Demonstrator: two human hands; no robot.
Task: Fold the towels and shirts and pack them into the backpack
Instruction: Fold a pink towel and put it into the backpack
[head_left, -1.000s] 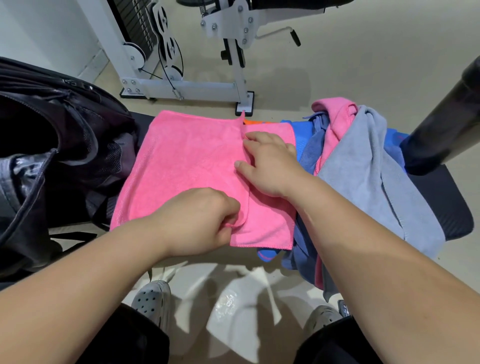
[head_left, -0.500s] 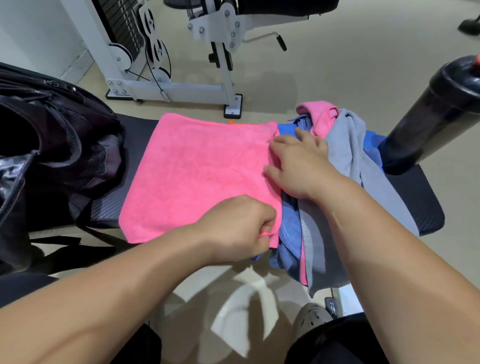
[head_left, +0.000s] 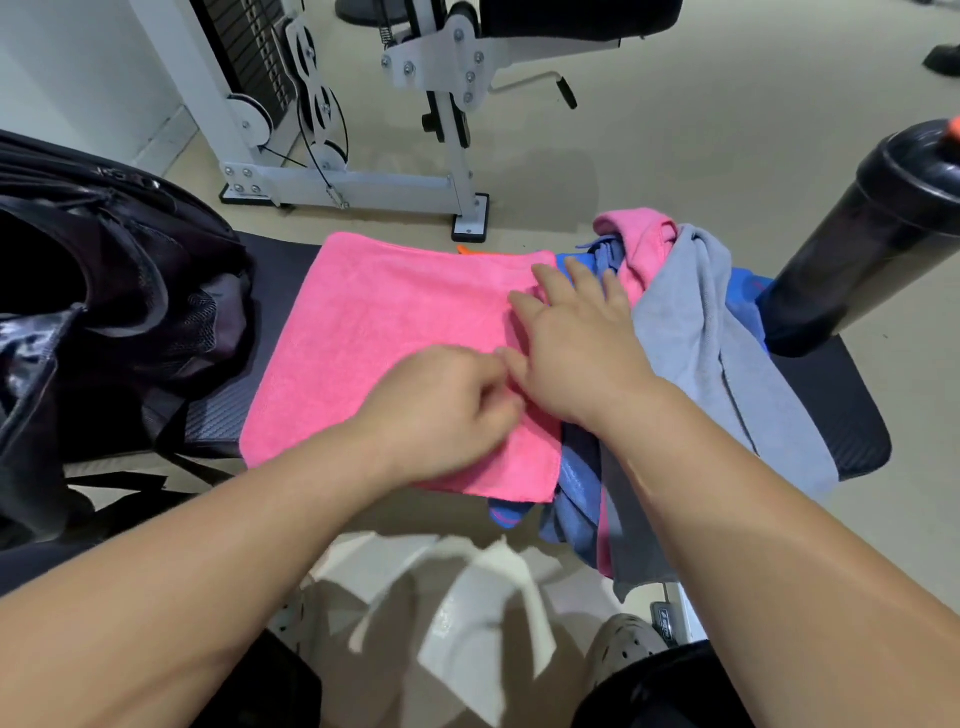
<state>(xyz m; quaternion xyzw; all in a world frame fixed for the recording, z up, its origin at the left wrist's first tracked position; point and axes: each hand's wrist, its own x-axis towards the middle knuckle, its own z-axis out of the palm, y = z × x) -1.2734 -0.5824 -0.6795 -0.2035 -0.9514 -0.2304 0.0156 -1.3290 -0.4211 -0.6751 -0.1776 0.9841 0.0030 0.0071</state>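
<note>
One pink towel (head_left: 384, 343) lies folded flat across the middle of the black bench (head_left: 831, 421), its near edge hanging over the front. Our right hand (head_left: 576, 348) presses on its right side, fingers spread and released; our left hand (head_left: 441, 410) sits curled on the near right part, though whether it pinches cloth we cannot tell. An open backpack (head_left: 114, 312) stands at the bench's left end, and a heap of grey, blue and pink cloths (head_left: 696, 332) lies toward the right end.

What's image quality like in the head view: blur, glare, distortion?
Head view: the left hand is smeared by motion blur, while the right hand and pink towel stay fairly sharp; wide-angle distortion bends the gym machine frame and stretches both forearms; bright patches of glare lie on the floor between the feet; lighting is otherwise even, with soft shadows.
</note>
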